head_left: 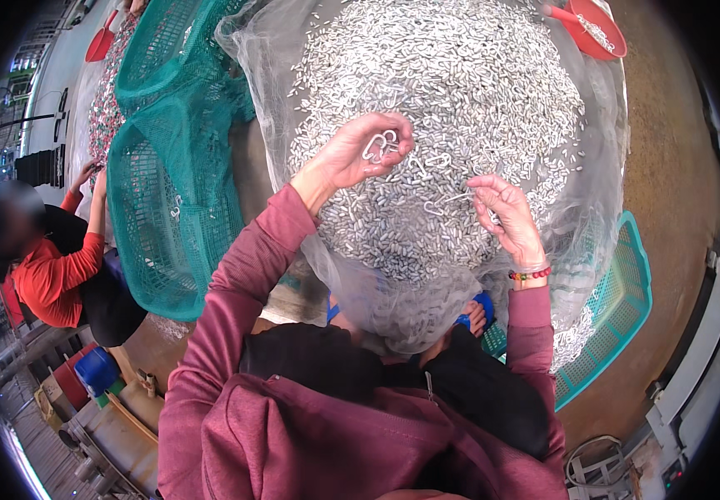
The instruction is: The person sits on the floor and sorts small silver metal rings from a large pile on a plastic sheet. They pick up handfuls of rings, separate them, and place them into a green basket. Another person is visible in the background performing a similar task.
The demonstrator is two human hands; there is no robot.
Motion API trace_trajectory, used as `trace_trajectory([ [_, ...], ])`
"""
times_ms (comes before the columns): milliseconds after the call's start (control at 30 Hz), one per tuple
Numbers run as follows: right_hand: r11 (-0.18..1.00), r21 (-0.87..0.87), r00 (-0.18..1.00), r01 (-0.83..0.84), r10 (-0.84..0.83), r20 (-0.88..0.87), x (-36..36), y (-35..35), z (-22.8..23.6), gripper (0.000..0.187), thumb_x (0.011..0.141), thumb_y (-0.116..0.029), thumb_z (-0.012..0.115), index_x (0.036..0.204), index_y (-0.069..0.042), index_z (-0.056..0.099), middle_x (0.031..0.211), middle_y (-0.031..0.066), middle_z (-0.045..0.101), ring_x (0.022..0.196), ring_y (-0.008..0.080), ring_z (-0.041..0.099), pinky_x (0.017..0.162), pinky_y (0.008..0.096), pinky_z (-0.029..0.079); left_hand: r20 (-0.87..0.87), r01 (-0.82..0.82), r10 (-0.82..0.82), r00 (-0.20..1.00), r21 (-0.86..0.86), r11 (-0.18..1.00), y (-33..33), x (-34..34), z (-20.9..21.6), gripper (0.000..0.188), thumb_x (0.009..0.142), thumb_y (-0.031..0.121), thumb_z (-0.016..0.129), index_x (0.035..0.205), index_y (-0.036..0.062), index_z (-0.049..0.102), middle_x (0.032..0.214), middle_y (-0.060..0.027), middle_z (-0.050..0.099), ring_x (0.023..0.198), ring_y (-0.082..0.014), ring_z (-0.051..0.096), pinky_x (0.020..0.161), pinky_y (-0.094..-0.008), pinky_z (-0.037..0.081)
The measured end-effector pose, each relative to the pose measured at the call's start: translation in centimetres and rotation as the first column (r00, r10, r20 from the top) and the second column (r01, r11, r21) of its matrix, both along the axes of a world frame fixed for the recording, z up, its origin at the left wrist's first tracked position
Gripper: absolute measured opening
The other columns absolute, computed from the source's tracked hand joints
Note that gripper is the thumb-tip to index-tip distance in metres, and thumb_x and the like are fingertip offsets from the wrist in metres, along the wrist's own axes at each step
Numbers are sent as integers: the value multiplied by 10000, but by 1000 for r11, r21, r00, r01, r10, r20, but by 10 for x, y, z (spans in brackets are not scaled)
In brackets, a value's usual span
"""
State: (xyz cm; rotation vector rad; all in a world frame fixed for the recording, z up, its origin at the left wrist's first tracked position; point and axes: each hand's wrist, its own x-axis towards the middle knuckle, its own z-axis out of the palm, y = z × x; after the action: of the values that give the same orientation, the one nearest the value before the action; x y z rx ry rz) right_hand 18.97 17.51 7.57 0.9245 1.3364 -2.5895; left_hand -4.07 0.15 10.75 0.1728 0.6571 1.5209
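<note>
A broad heap of small silvery-white oblong pieces (426,67) lies in front of me on a translucent mesh sheet (410,304). Over the heap's middle, my left hand (360,154) has its fingers curled round several white hook-shaped clips (381,146). To its right, my right hand (505,217) pinches one white hook-shaped clip (443,202) between thumb and fingertips, its bent end pointing left. Another white clip (436,160) shows between the hands, just above the heap. The pieces nearest me look greyer than those at the far side.
Green mesh baskets (151,283) stand at the left; a teal basket (626,312) with white pieces is low right. A red scoop (597,33) lies far right. At left, a person in an orange top (64,279) works at a multicoloured heap (106,112).
</note>
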Motion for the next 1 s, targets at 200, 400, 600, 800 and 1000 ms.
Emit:
trace_trajectory([
  [200, 947, 320, 998, 9, -27, 52, -6, -7, -9, 109, 943, -126, 586, 1008, -48, 626, 685, -14, 589, 468, 41, 465, 394, 178, 293, -949, 73, -232, 214, -221, 972, 12, 30, -24, 239, 880, 266, 673, 993, 61, 717, 680, -20, 616, 648, -138, 578, 584, -326, 456],
  [400, 977, 149, 988, 153, -157, 14, -4, -8, 7, 152, 921, -124, 620, 1042, -32, 601, 697, 6, 602, 471, 49, 476, 391, 177, 300, -989, 99, -34, -146, -49, 994, 17, 58, -13, 147, 874, 176, 641, 889, 32, 664, 758, -125, 579, 680, -317, 600, 612, -404, 472],
  [600, 959, 206, 981, 194, -190, -38, -5, -11, 23, 198, 911, -107, 621, 1092, -50, 562, 680, -1, 600, 469, 39, 478, 391, 172, 301, -972, 120, 4, -235, -26, 992, 15, 65, 9, 134, 899, 127, 593, 896, -7, 590, 788, -160, 538, 686, -363, 582, 589, -439, 457],
  [800, 982, 79, 981, 174, -165, -106, -5, -13, 34, 151, 926, -78, 586, 1065, -45, 539, 673, -13, 579, 470, 34, 456, 389, 170, 266, -966, 59, 46, -254, 31, 998, 5, 70, 9, 88, 879, 97, 626, 893, 16, 594, 784, -133, 541, 679, -350, 592, 562, -424, 462],
  [1000, 839, 538, 992, -87, 120, -27, -6, -23, 45, 207, 941, -98, 568, 1138, -46, 533, 689, -21, 551, 481, 17, 448, 412, 163, 313, -961, 172, 61, -269, 15, 985, -7, 70, 5, 149, 794, -11, 633, 930, 48, 618, 793, -107, 539, 678, -316, 607, 575, -410, 487],
])
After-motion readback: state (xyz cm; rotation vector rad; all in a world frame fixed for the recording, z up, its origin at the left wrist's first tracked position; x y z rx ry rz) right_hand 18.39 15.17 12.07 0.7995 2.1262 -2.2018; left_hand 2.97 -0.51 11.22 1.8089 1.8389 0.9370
